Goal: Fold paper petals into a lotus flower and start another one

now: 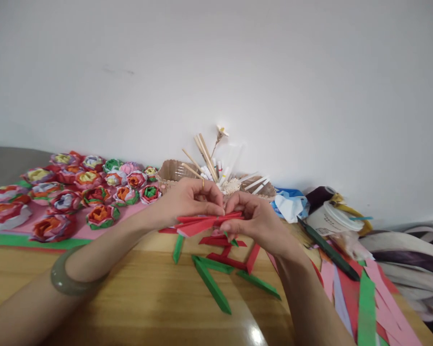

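Between both hands, above the wooden table, is a bundle of folded red paper strips (197, 225), pinched near its middle. My left hand (197, 198) closes thumb and fingers on it from above left, a ring on one finger. From the right, my right hand (250, 218) grips the same bundle with thumb and forefinger. Whether a thread or tie runs at the pinch is too small to tell. On the table beneath lie folded green paper strips (212, 283) and folded red paper strips (251, 259), partly hidden by the hands.
Several layered paper flowers (101, 216) stand on pink paper at left. Behind the hands are a brown basket (171, 170) and wooden sticks (205, 151). At right are a white tub (328, 218), a dark green knife-like tool (328, 250) and coloured paper strips (367, 302).
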Demonstrator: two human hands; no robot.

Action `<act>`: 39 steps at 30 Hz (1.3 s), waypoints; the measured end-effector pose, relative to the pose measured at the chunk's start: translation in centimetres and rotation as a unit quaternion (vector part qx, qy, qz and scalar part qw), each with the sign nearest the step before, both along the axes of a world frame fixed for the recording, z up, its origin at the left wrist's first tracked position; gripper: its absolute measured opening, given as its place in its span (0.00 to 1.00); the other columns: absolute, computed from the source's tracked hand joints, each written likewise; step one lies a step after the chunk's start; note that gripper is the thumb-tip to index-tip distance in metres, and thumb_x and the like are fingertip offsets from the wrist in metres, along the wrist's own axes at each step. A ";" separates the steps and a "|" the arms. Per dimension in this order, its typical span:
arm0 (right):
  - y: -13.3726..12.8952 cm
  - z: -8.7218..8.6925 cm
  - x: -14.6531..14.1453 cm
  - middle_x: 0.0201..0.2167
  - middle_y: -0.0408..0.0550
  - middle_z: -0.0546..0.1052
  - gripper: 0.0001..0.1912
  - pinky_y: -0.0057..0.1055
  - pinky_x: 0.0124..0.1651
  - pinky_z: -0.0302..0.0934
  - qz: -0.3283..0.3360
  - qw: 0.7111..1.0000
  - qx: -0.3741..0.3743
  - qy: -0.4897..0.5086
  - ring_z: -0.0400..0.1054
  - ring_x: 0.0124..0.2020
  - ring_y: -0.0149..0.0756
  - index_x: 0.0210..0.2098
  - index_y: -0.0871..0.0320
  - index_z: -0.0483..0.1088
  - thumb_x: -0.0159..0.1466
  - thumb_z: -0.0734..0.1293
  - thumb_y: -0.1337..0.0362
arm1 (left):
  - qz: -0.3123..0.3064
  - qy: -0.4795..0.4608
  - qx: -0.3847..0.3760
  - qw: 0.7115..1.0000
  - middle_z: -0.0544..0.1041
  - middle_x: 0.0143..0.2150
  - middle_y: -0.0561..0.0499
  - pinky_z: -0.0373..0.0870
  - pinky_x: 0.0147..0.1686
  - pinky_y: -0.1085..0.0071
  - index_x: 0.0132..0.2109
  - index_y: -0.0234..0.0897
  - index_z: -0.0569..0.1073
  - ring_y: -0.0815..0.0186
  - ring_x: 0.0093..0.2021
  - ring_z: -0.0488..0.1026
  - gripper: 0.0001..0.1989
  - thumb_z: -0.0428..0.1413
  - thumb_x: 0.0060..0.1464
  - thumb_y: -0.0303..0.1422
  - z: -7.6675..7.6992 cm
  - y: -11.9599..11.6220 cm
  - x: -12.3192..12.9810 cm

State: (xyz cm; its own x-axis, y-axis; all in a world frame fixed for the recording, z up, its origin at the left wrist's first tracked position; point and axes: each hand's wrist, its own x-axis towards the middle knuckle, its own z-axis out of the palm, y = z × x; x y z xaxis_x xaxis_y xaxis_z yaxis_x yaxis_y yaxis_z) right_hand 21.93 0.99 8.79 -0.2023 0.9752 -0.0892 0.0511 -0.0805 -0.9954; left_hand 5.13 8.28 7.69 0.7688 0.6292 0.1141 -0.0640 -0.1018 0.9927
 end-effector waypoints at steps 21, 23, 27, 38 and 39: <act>0.0 0.2 0.0 0.19 0.39 0.72 0.13 0.23 0.22 0.61 -0.076 0.993 0.059 -0.069 0.67 0.19 0.26 0.26 0.60 0.67 0.48 0.74 0.61 | 0.022 0.063 0.399 0.914 0.78 0.35 0.51 0.66 0.43 0.71 0.39 0.42 0.78 0.66 0.41 0.70 0.08 0.57 0.50 0.31 1.4 0.2 -1.5; 0.0 0.2 0.0 0.21 0.40 0.72 0.12 0.23 0.24 0.62 -0.081 0.992 0.070 -0.071 0.68 0.21 0.27 0.26 0.60 0.67 0.48 0.74 0.62 | 0.026 0.078 0.346 0.934 0.78 0.36 0.50 0.67 0.42 0.71 0.40 0.42 0.78 0.65 0.41 0.72 0.09 0.58 0.49 0.32 1.5 0.1 -1.8; 0.0 0.2 0.4 0.23 0.40 0.72 0.12 0.24 0.27 0.64 -0.076 0.992 0.079 -0.058 0.68 0.23 0.27 0.27 0.59 0.66 0.50 0.73 0.62 | -0.017 0.096 0.144 0.985 0.78 0.44 0.51 0.68 0.41 0.70 0.53 0.48 0.69 0.65 0.43 0.74 0.21 0.57 0.50 0.33 1.8 0.5 -2.5; 0.0 -0.8 -0.2 0.52 0.53 0.64 0.16 0.40 0.47 0.65 -0.193 0.836 0.373 -0.354 0.66 0.49 0.41 0.47 0.52 0.66 0.59 0.66 0.65 | 0.022 0.056 -0.074 0.995 0.76 0.34 0.51 0.68 0.39 0.71 0.37 0.34 0.72 0.70 0.35 0.73 0.10 0.59 0.43 0.26 0.2 1.3 -0.8; 0.0 -0.9 -0.5 0.54 0.54 0.62 0.20 0.43 0.52 0.62 -0.182 0.820 0.383 -0.384 0.62 0.53 0.44 0.50 0.52 0.63 0.58 0.67 0.63 | 0.041 0.037 -0.087 0.995 0.76 0.33 0.52 0.68 0.39 0.71 0.38 0.34 0.71 0.70 0.35 0.72 0.11 0.59 0.43 0.25 0.1 1.1 -0.7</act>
State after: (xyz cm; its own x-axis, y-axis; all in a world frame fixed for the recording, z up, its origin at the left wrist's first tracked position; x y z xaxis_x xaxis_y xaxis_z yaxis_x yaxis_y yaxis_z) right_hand 21.47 0.97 7.88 -0.0563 0.7880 0.6131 0.7983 0.4043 -0.4464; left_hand 4.43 9.37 7.82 0.7167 0.6949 -0.0576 0.0114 0.0709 0.9974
